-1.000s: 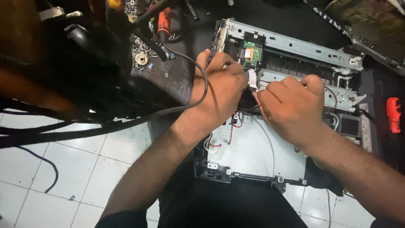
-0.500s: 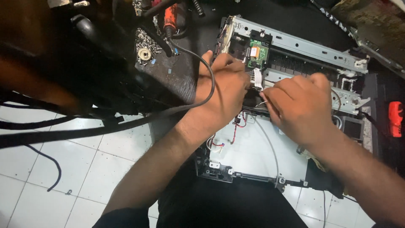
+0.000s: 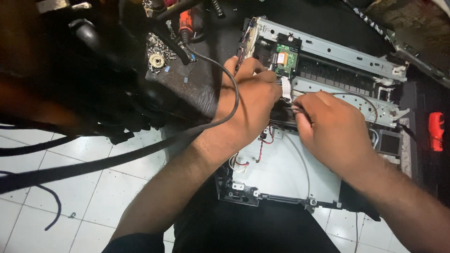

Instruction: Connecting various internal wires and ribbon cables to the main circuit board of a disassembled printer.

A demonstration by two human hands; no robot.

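An opened printer chassis (image 3: 328,51) of grey metal lies on the floor before me, with a small green circuit board (image 3: 286,58) near its top and a white base plate (image 3: 276,173) below. My left hand (image 3: 251,100) rests on the chassis just left of the board, fingers curled against a white flat ribbon cable (image 3: 286,89). My right hand (image 3: 333,129) pinches thin wires (image 3: 300,110) beside that cable. Red and black wires (image 3: 266,138) hang under my left hand. What lies beneath both palms is hidden.
A thick black cable (image 3: 140,154) runs across my left wrist. Dark machine parts (image 3: 93,70), a white gear (image 3: 156,60) and small screws lie at the upper left. A red-handled tool (image 3: 436,131) sits at the right. White floor tiles (image 3: 56,197) are at the lower left.
My right hand has shifted slightly left, toward the ribbon cable, its fingers closing on the wires. The left hand stays on the chassis. The view moved a little.
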